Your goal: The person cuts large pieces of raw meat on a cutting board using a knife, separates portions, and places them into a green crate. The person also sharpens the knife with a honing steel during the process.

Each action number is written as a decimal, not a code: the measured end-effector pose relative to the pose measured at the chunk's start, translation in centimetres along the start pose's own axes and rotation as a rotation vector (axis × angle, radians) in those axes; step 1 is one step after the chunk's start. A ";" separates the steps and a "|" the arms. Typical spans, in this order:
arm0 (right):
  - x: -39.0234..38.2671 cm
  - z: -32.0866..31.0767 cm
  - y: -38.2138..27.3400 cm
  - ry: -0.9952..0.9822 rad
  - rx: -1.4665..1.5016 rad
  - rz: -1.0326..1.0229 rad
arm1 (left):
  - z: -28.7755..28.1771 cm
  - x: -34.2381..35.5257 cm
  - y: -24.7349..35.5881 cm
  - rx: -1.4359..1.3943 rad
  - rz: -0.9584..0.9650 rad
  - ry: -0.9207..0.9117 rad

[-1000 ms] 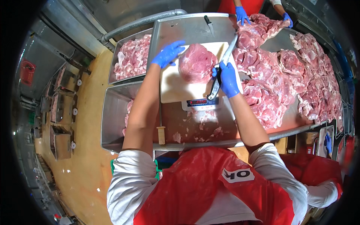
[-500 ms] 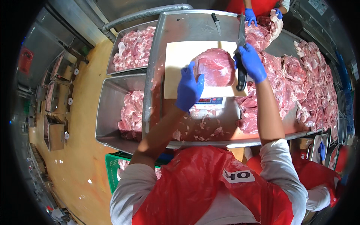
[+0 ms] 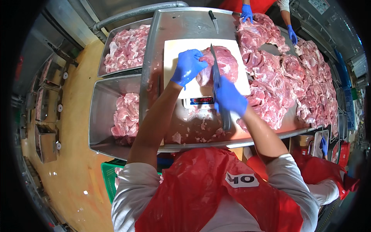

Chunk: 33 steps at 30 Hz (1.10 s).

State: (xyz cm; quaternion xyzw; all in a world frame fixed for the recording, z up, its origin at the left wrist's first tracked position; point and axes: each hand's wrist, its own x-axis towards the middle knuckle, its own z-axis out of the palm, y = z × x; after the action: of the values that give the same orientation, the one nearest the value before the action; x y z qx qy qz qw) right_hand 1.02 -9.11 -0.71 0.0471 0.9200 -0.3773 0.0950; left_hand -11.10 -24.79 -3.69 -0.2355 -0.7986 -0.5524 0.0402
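Observation:
A large round piece of raw meat (image 3: 228,63) lies on the white cutting board (image 3: 172,48). My left hand (image 3: 188,69), in a blue glove, has its fingers closed on the meat's left edge. In my right hand (image 3: 231,98), also gloved in blue and slightly blurred, is the handle of a long knife (image 3: 215,67). Its blade points away from me and crosses over the left part of the meat. Whether the edge has entered the meat cannot be made out. Below the board's near edge shows a scale (image 3: 203,101) with a red display.
A small knife (image 3: 213,21) lies on the metal table (image 3: 177,27) at the back. Meat piles (image 3: 270,77) cover its right side. Two metal tubs (image 3: 96,112) with meat stand left, a green crate (image 3: 108,179) below. Across the table are a co-worker's gloved hands (image 3: 246,13).
The knife has swung from beside the meat's right to across its left part. My left hand has gone from resting open beside the meat to gripping its edge.

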 end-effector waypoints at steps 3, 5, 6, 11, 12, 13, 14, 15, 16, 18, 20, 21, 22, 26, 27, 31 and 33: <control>-3.1 2.4 0.8 -0.006 0.092 0.019 | -0.3 0.0 -0.8 -0.060 -0.034 -0.010; -0.9 1.7 -0.7 -0.014 0.026 0.023 | -0.6 -0.7 -1.9 -0.121 -0.010 -0.049; 1.0 0.8 -1.3 -0.008 -0.006 0.024 | -1.0 -0.3 -2.3 -0.155 0.026 -0.073; 5.3 -0.4 -0.6 0.018 -0.152 -0.179 | -0.2 -0.2 -0.5 -0.039 0.056 -0.024; 4.3 0.4 -0.5 0.038 0.030 0.007 | 0.3 -0.5 -0.6 -0.098 0.016 0.004; 2.4 1.1 0.0 0.002 0.001 0.023 | 0.9 -1.0 -0.8 -0.160 -0.024 0.030; 0.4 1.7 0.8 -0.037 -0.030 0.032 | 1.2 -1.2 -1.0 -0.218 -0.063 0.062; -1.6 2.2 1.4 -0.082 -0.058 0.035 | 1.1 -1.8 -1.2 -0.208 -0.056 0.098; -3.6 2.4 1.9 -0.128 -0.078 0.097 | 1.3 -2.3 -1.4 -0.200 -0.044 0.112; -6.9 2.2 3.2 -0.157 -0.179 0.013 | 1.4 -2.8 -2.1 -0.199 0.015 0.147; -10.0 0.8 4.9 -0.260 -0.253 -0.039 | 0.6 -2.2 -3.5 -0.212 0.118 0.184; -11.4 -0.1 5.4 -0.207 -0.215 -0.061 | -0.1 -1.6 -3.7 -0.094 0.231 0.179; -12.7 -1.3 5.5 -0.164 -0.182 -0.087 | -1.1 -1.2 -3.6 0.025 0.336 0.182; -11.1 -3.5 5.0 0.148 0.104 0.029 | 1.7 -1.9 0.6 0.351 0.176 0.151; -9.9 -3.6 4.3 0.152 0.133 0.078 | 2.3 -1.7 1.2 0.436 0.135 0.149; -4.6 -1.7 3.6 0.167 0.219 0.072 | 2.0 -0.5 -1.2 0.228 0.334 0.160; -0.9 -0.5 3.4 0.166 0.195 -0.027 | 1.6 -0.3 -3.3 -0.010 0.194 0.167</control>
State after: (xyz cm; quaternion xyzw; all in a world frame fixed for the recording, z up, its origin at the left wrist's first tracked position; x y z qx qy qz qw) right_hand 2.35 -6.38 -2.56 0.0750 0.8842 -0.4610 0.0084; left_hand -11.91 -24.39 -7.29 -0.2650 -0.7631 -0.5677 0.1588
